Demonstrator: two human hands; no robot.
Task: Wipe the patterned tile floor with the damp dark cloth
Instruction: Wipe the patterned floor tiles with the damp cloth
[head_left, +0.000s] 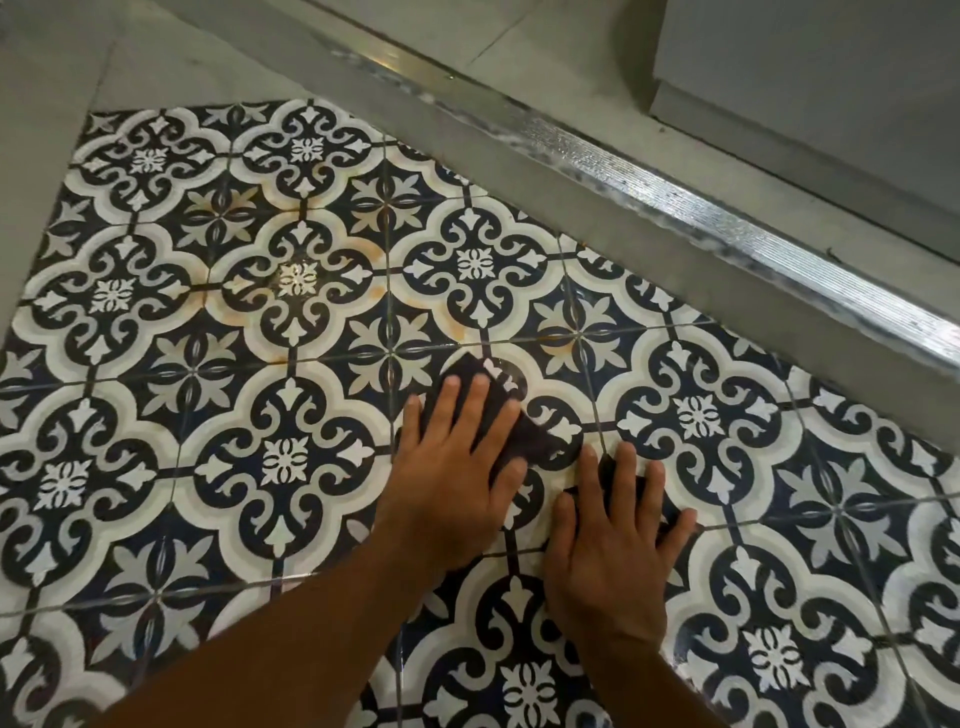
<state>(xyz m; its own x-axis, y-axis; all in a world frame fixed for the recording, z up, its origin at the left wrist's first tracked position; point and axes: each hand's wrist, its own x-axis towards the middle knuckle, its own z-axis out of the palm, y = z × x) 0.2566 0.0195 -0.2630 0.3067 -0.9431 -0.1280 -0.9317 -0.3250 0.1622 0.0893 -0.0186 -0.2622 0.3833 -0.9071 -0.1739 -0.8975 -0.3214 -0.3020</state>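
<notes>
Firstly, patterned tile floor (218, 322): navy-and-white scrollwork, rusty stains toward the upper middle; grey sill with metal strip (727, 223): borders the tiles at upper right; left hand (457, 462): flat, fingers slightly spread, pressing on the cloth; right hand (613, 545): flat just beside it, fingers spread; dark cloth (467, 371): on the floor mid-frame, largely beneath the left fingers.
</notes>
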